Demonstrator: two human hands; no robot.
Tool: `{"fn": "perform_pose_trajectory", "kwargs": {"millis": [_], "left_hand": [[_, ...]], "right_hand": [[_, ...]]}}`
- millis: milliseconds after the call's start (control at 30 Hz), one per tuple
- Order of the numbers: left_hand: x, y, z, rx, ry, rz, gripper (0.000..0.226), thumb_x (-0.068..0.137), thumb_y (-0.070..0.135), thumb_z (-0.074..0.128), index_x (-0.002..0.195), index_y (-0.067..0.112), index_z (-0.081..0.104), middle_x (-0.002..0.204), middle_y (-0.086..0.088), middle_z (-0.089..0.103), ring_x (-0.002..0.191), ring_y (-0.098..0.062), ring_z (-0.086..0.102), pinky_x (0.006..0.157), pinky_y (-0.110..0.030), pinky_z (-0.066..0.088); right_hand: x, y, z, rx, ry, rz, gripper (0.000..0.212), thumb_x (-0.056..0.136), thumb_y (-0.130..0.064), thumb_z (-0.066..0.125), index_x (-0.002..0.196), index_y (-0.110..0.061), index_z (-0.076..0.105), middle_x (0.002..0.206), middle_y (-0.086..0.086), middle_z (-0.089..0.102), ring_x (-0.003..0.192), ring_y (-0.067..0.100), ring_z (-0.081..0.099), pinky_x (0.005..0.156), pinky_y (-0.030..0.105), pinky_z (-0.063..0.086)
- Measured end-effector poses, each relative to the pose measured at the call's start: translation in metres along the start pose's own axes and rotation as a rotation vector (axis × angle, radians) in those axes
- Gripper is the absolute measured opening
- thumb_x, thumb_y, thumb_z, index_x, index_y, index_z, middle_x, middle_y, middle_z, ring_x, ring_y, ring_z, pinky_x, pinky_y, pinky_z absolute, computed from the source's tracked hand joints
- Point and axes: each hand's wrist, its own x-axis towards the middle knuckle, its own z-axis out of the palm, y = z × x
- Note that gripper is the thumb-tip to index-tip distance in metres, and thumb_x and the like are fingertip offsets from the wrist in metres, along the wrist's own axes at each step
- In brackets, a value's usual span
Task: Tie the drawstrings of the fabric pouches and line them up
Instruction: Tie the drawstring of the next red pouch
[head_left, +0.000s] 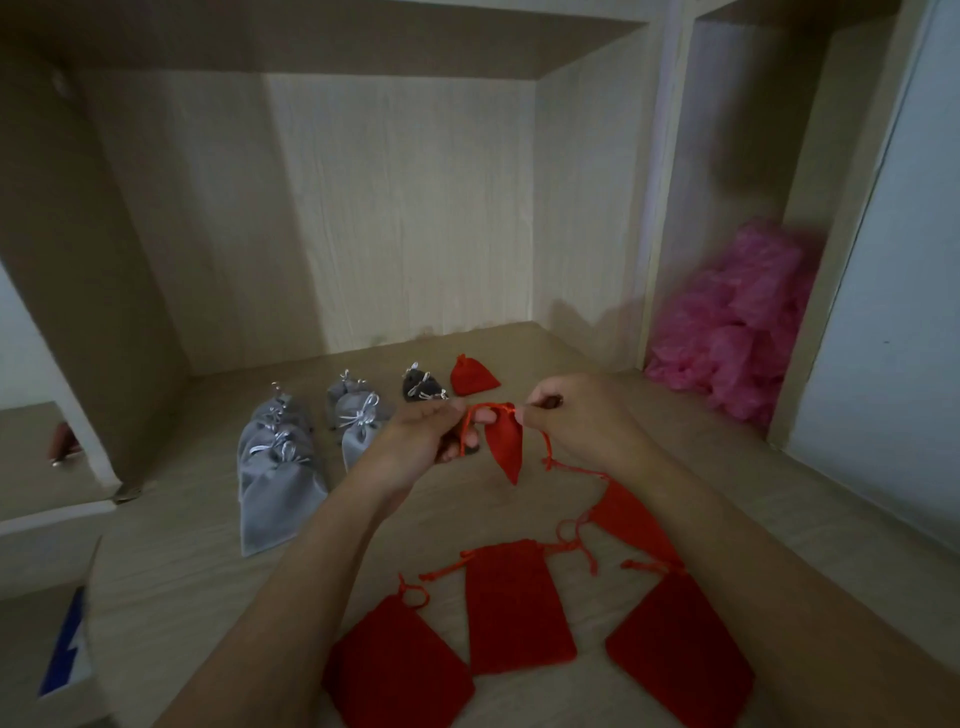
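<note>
While the left hand (426, 431) and right hand (576, 415) are pinching the raised red pouch (506, 441) by its drawstrings (480, 410), grey pouches (280, 467), a dark pouch (421, 387) and a tied red pouch (472, 375) are lining the counter (208, 545) behind — four loose red pouches (514, 608) are waiting.

Pouch (506, 441) hangs between your left hand (426, 431) and right hand (576, 415), above the shelf floor (182, 545). Row of tied pouches (358, 410) behind it, mostly leftward. Loose pouches (514, 608) nearest you. Plastic heap (737, 332) in the right compartment.
</note>
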Motion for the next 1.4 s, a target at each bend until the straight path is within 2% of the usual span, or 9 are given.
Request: {"fn": "perform_pose_trajectory", "kwargs": {"millis": [200, 333, 500, 667, 867, 967, 1067, 1167, 1400], "left_hand": [[-0.002, 0.002, 0.001, 0.075, 0.034, 0.045, 0.031, 0.095, 0.019, 0.050, 0.090, -0.009, 0.064, 0.047, 0.013, 0.047, 0.049, 0.004, 0.043, 0.057, -0.016, 0.035], [-0.003, 0.005, 0.001, 0.040, 0.002, 0.056, 0.017, 0.089, 0.017, 0.059, 0.078, 0.008, 0.069, 0.054, 0.008, 0.056, 0.050, 0.000, 0.044, 0.054, -0.012, 0.038], [-0.006, 0.005, 0.002, -0.067, -0.141, -0.031, 0.009, 0.086, 0.008, 0.059, 0.082, 0.007, 0.068, 0.059, 0.005, 0.064, 0.049, 0.000, 0.047, 0.053, -0.011, 0.039], [-0.005, 0.005, 0.005, -0.106, -0.018, 0.052, 0.013, 0.088, 0.009, 0.059, 0.093, 0.003, 0.068, 0.074, 0.003, 0.067, 0.059, 0.000, 0.056, 0.055, -0.011, 0.045], [-0.008, 0.009, 0.003, -0.190, -0.051, 0.121, 0.019, 0.077, 0.029, 0.060, 0.071, 0.014, 0.069, 0.066, 0.000, 0.057, 0.046, -0.002, 0.032, 0.044, -0.012, 0.027], [-0.009, 0.013, 0.001, -0.183, -0.057, 0.170, 0.019, 0.078, 0.024, 0.064, 0.062, 0.014, 0.064, 0.083, -0.012, 0.065, 0.051, -0.007, 0.041, 0.048, -0.018, 0.025], [-0.008, 0.014, 0.000, -0.170, -0.016, 0.225, 0.032, 0.082, 0.007, 0.063, 0.054, 0.010, 0.048, 0.071, -0.009, 0.068, 0.077, -0.019, 0.066, 0.054, -0.021, 0.032], [-0.009, 0.015, 0.000, -0.170, -0.021, 0.210, 0.022, 0.082, 0.018, 0.061, 0.065, 0.005, 0.056, 0.077, -0.012, 0.070, 0.041, -0.007, 0.037, 0.043, -0.017, 0.022], [-0.007, 0.012, -0.006, -0.110, 0.014, 0.175, 0.029, 0.078, 0.036, 0.060, 0.069, 0.009, 0.065, 0.051, -0.004, 0.033, 0.044, -0.009, 0.026, 0.042, -0.016, 0.024]], "right_hand": [[-0.001, -0.002, -0.002, -0.011, -0.011, -0.010, 0.012, 0.081, -0.016, 0.069, 0.073, -0.008, 0.069, 0.064, -0.003, 0.057, 0.057, 0.002, 0.046, 0.054, 0.008, 0.035], [-0.002, -0.003, -0.003, 0.002, -0.034, 0.000, 0.011, 0.081, -0.015, 0.068, 0.077, -0.005, 0.071, 0.070, 0.001, 0.061, 0.061, 0.005, 0.048, 0.055, 0.008, 0.034], [-0.001, -0.003, -0.001, 0.004, -0.060, 0.005, 0.007, 0.080, -0.014, 0.067, 0.074, -0.010, 0.069, 0.071, -0.002, 0.062, 0.060, 0.000, 0.048, 0.056, 0.007, 0.035], [0.000, -0.001, 0.002, 0.016, -0.088, -0.014, 0.009, 0.081, -0.018, 0.068, 0.072, -0.015, 0.068, 0.071, -0.002, 0.063, 0.064, 0.005, 0.052, 0.056, 0.010, 0.035], [-0.003, -0.007, 0.005, 0.029, -0.146, -0.056, 0.019, 0.080, -0.018, 0.070, 0.063, -0.018, 0.061, 0.052, -0.011, 0.052, 0.050, 0.001, 0.045, 0.052, 0.016, 0.032], [-0.004, -0.013, 0.001, 0.173, -0.224, 0.029, 0.022, 0.080, -0.013, 0.069, 0.061, -0.017, 0.060, 0.040, -0.015, 0.047, 0.040, 0.000, 0.042, 0.048, 0.017, 0.030], [-0.006, -0.018, -0.001, 0.324, -0.285, 0.115, 0.013, 0.080, -0.008, 0.068, 0.067, -0.010, 0.064, 0.040, -0.011, 0.047, 0.038, 0.002, 0.039, 0.046, 0.019, 0.031], [-0.008, -0.020, -0.004, 0.366, -0.356, 0.147, 0.008, 0.081, -0.006, 0.066, 0.074, -0.001, 0.064, 0.040, -0.007, 0.046, 0.035, 0.003, 0.036, 0.041, 0.017, 0.027], [-0.005, -0.014, -0.005, 0.913, -0.479, 0.235, 0.010, 0.079, -0.017, 0.066, 0.077, -0.007, 0.068, 0.067, 0.001, 0.058, 0.040, 0.001, 0.041, 0.041, 0.010, 0.034]]}}
